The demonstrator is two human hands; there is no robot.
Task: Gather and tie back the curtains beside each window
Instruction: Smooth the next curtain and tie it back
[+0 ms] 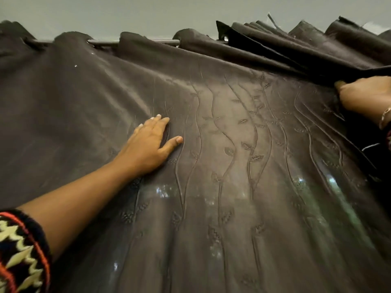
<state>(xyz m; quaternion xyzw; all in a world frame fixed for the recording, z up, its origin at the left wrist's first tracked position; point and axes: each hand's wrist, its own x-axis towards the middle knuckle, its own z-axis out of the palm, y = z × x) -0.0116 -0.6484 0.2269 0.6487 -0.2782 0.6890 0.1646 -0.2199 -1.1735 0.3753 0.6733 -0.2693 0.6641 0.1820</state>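
2 hands on the brown embroidered curtain (232,144) hanging from the curtain rod (135,41). Left hand (148,146) is splayed flat mid-panel; right hand (366,96) pinches bunched folds further right, so gathering probably runs rightward along the rod.

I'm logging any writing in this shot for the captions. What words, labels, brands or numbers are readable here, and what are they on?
None: no text can be read in this view.
The brown curtain carries only stitched vines and leaves.
The sleeve cuff has a zigzag pattern, no letters.
The bracelet shows no readable marking.
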